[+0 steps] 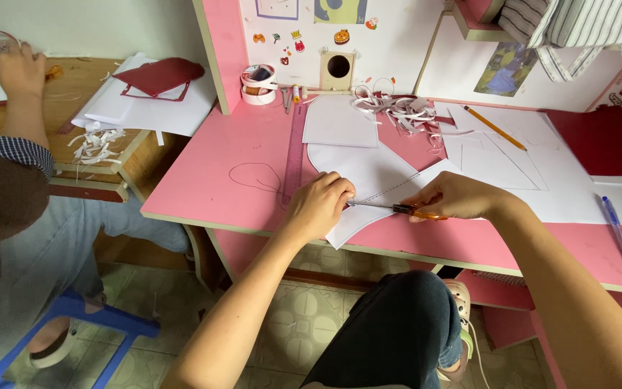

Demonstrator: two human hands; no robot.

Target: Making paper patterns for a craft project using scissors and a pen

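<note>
A white paper pattern piece point(368, 173) with a curved edge and a dashed line lies on the pink desk point(217, 166). My left hand point(319, 205) presses down on its near-left part, fingers curled over the paper's edge. My right hand point(455, 196) grips orange-handled scissors point(390, 208), whose blades point left toward my left hand and sit in the paper. A pink ruler point(295, 148) lies upright along the paper's left side.
Paper scraps point(397, 109), a tape roll point(258, 81), a yellow pencil point(493, 127), a blue pen point(619, 232) and more white sheets point(512, 155) are on the desk. At left, another person point(8, 180) works at a wooden table point(80, 94) with red cloth point(161, 75).
</note>
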